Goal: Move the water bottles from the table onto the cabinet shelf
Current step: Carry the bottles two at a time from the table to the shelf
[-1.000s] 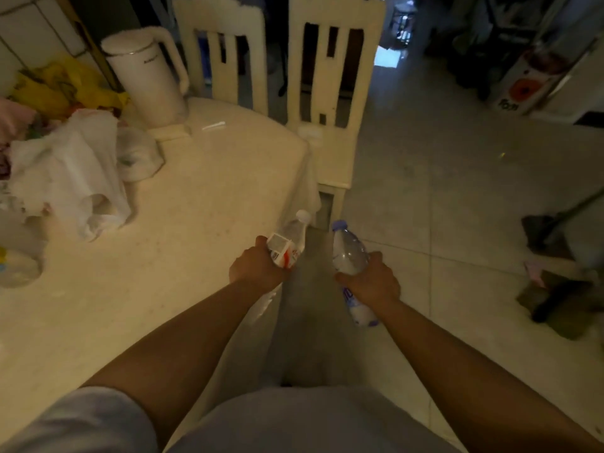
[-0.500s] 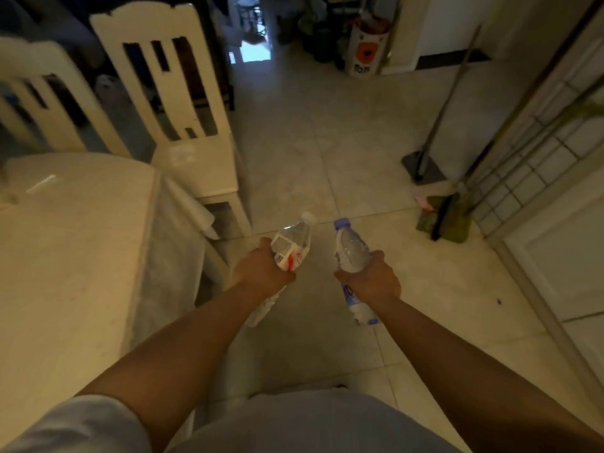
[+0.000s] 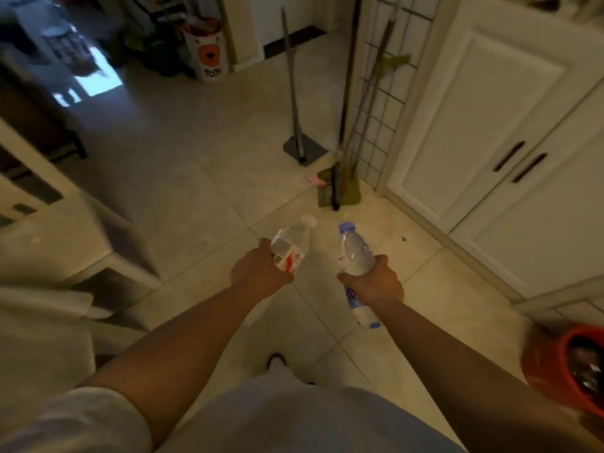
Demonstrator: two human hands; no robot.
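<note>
Carry phase, both hands loaded. The left hand (image 3: 261,273) was curled round the red-labelled bottle (image 3: 291,248), gripping it near the label with the white cap pointing forward and slightly right, away from the body. The right hand (image 3: 372,282) was wrapped round the middle of the blue-capped bottle (image 3: 354,256); that bottle's long axis ran roughly fore-and-aft, cap ahead of the knuckles, base projecting back below the wrist. The two bottles were near each other but apart, both held over the tiled floor (image 3: 196,191) and neither resting on anything. Key relation for the placement: the white cabinet (image 3: 490,125) with its two dark door handles (image 3: 519,161) stood ahead and to the right, so the right hand and its bottle were the nearer pair, and the left would have to cross further. Both doors appeared closed, and no shelf was visible in this view; where the shelf sits could not be told. Judgement: with both hands occupied, a shelf behind the doors would need one hand freed first; an open shelf higher up would let the bottles be turned upright and set down, right one first. Mop and broom handles (image 3: 294,93) leaned just left of the cabinet; a red bin (image 3: 555,371) sat at lower right. Frame motion-blurred at the left edge.
</note>
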